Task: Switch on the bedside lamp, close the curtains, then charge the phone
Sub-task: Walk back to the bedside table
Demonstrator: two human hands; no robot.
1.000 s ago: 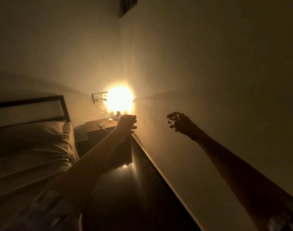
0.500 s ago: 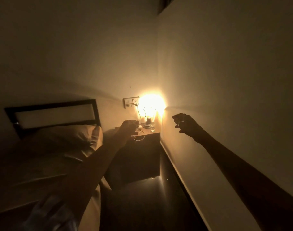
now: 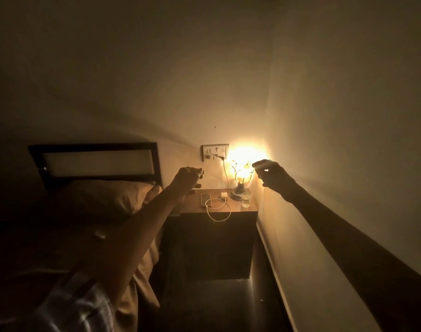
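The bedside lamp (image 3: 241, 178) glows on the back right of a wooden nightstand (image 3: 238, 207). A phone (image 3: 206, 200) lies flat on the nightstand with a white cable (image 3: 218, 210) looped from it over the front edge to a small white charger block (image 3: 223, 194). A wall socket plate (image 3: 215, 152) above holds the lamp's dark plug. My left hand (image 3: 189, 177) hovers above the nightstand's left side, fingers curled with nothing in them. My right hand (image 3: 270, 174) is raised beside the lamp, fingers loosely curled and apart, holding nothing. No curtains are in view.
A glass of water (image 3: 245, 199) stands at the nightstand's right front, by the lamp base. A bed with a pillow (image 3: 113, 200) and dark headboard (image 3: 94, 161) fills the left. A wall runs close along the right, with dark floor between.
The view has swung so the nightstand sits near the middle and closer. Both hands have risen toward the lamp and socket; the phone and cable are now visible.
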